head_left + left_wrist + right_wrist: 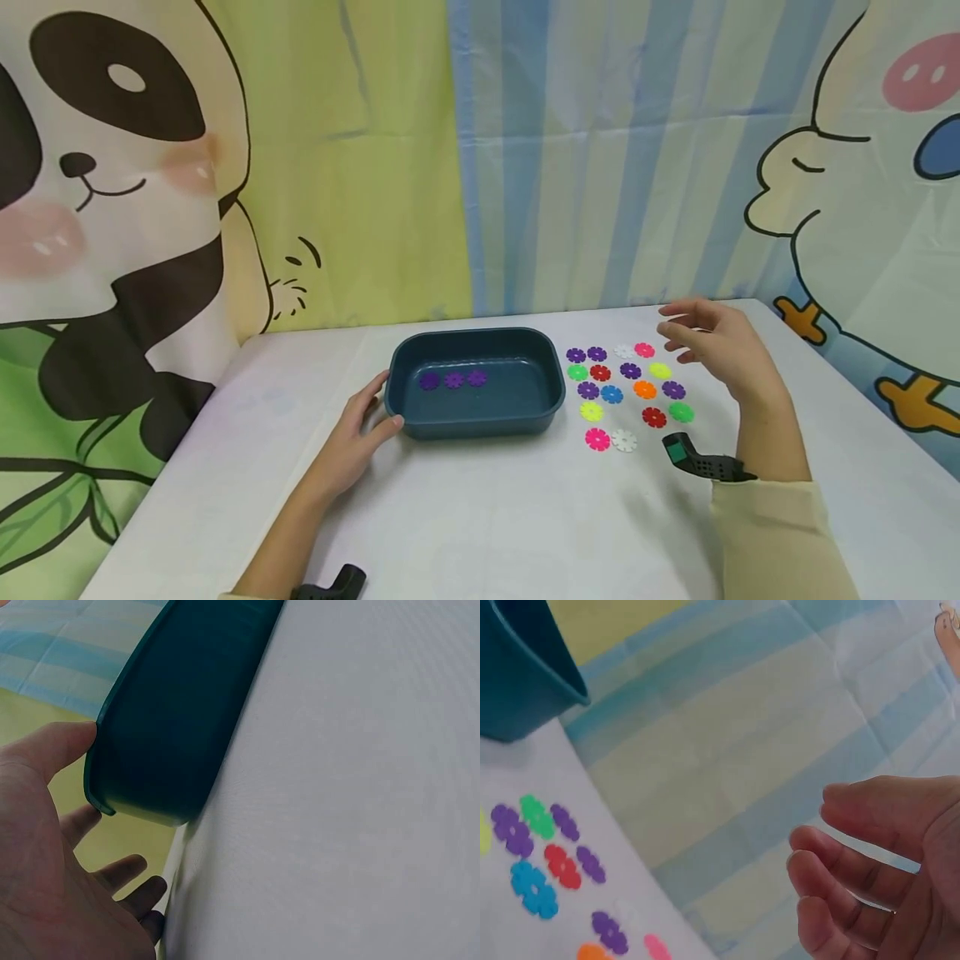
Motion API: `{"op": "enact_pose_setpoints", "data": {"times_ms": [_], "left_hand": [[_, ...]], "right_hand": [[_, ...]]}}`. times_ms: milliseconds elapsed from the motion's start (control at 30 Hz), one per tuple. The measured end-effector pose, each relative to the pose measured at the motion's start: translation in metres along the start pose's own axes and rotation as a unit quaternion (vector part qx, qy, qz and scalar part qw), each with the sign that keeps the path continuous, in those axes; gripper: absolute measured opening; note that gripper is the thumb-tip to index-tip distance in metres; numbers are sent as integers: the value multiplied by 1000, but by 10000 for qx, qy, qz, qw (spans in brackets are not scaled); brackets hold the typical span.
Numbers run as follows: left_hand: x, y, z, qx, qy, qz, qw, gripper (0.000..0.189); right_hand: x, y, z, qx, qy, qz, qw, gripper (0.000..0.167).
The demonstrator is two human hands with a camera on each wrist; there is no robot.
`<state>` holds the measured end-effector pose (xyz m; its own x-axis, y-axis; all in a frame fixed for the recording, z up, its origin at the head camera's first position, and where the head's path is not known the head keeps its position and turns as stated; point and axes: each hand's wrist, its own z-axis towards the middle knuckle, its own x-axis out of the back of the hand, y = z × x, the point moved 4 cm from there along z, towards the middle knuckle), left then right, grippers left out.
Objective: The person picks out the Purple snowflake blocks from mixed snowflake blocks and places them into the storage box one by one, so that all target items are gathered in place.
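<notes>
Plainly, from where I stand: left hand (347,446) relaxed, touching left end of blue tray (480,429). Three purple discs (453,381) lie inside tray, right of that hand. Loose coloured discs (612,394) lie between tray and right hand (716,348), which hovers released, loosely bent, near rightmost discs.

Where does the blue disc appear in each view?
Head: the blue disc lies right of the tray, just right of a purple disc.
Left wrist: not in it.
Right wrist: lower left, below a purple disc.
Shared landmark: the tray, left of centre in the head view, at the top in left wrist, top left in right wrist.
</notes>
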<state>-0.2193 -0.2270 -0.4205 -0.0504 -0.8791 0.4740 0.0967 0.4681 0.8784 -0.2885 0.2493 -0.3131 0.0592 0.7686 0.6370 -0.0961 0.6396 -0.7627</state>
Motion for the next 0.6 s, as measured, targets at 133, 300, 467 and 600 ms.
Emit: {"op": "enact_pose_setpoints", "data": {"times_ms": [133, 300, 467, 600], "left_hand": [[0, -1, 0, -22, -9, -20, 10000, 72], [0, -1, 0, -67, 3, -40, 10000, 72], [0, -1, 1, -40, -8, -32, 10000, 72], [0, 0, 0, -14, -7, -18, 10000, 72]], "right_hand": [[-4, 18, 3, -275, -185, -31, 9994, 49], [-5, 40, 6, -362, -308, -139, 9988, 53], [-8, 70, 6, -659, -573, -227, 9959, 56], [-11, 93, 5, -1007, -849, -170, 9911, 57]]}}
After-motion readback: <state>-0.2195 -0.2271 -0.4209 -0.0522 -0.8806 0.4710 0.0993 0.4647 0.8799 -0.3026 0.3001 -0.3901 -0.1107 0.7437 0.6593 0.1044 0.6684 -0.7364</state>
